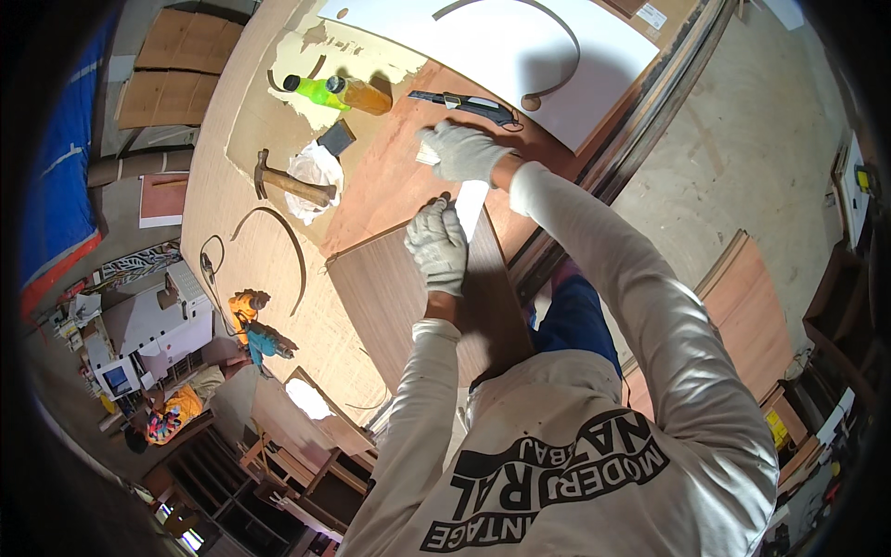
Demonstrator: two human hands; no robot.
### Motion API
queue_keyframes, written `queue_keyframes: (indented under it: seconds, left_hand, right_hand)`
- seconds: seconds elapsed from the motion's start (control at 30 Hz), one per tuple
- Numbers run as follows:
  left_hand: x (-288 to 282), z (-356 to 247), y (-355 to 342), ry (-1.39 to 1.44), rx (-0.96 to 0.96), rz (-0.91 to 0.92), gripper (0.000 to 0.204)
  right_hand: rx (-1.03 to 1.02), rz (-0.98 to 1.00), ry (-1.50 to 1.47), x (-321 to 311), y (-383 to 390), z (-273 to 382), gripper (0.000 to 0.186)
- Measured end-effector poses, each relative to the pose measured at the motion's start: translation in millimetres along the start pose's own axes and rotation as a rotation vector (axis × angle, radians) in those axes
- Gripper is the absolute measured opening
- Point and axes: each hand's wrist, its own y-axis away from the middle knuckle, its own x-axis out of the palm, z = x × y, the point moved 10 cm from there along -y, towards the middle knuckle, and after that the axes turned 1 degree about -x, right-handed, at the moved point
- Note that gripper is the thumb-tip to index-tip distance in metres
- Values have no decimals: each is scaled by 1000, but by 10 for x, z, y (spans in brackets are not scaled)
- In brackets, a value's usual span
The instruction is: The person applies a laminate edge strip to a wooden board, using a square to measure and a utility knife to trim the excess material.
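My left hand [436, 243] wears a grey glove and rests with curled fingers on a dark wood-grain panel [371, 292], holding a narrow white strip [471, 209] along its edge. My right hand [464, 151], also gloved, is beyond it, closed on a small pale piece [427, 154] too hidden to identify fully. Just above lies a black utility knife [478, 109]. To the left are a hammer [292, 186] on white crumpled material [320, 167], a small dark block [336, 139], a green bottle [311, 91] and an amber bottle [367, 97], all on the reddish plywood-and-board worktable [371, 209].
A white board [608, 70] and curved strips [297, 269] lie on the table. Orange [249, 302] and teal [264, 343] power tools with a cord sit at left. Beyond are a person in orange [176, 413] and leaning boards [742, 325] at right.
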Motion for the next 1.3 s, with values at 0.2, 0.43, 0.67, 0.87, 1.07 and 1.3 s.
queue_keyframes:
  seconds: [0.2,0.43,0.67,0.87,1.07,1.3]
  left_hand:
    - [340,87,-404,378,185,336,24]
    - [729,68,-504,177,189,359,13]
    - [420,82,-143,-65,141,134,51]
    - [-479,1664,544,-143,11,141,75]
    - [-1147,3010,794,-325,-265,148,80]
    - [-1162,3324,1395,43,-776,120,72]
  right_hand:
    - [32,-438,-175,-983,1180,-267,63]
    - [428,-409,-739,-423,3286,-939,67]
    - [856,-560,-967,910,5221,-981,22]
    - [769,-426,-601,1773,6295,-1312,25]
    - [1294,-819,-1171,2069,7005,-1207,43]
    - [1144,-729,-1095,2384,7227,-850,32]
